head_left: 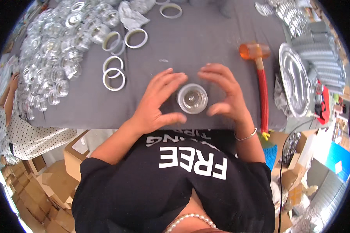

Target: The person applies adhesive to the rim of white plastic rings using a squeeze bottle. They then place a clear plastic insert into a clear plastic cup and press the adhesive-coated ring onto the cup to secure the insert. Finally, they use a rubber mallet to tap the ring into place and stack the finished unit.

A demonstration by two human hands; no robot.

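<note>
A round clear glass jar [192, 99] stands on the grey cloth of the table, close to its front edge. My left hand [161, 99] curves around its left side, fingers apart, with a small gap to the glass. On the other side my right hand [225, 91] is also open, its thumb near the jar's right rim but apart from it. Neither hand holds anything. A mallet [261, 85] with an orange head and a red handle lies to the right of my right hand.
Many clear glass jars [52, 56] crowd the left side. Several white rings [114, 79] lie beside them, near crumpled plastic [133, 15]. At the right are an oval silver tray [294, 79] and stacked metallic pieces [322, 58]. Another person's arm [12, 85] shows at far left.
</note>
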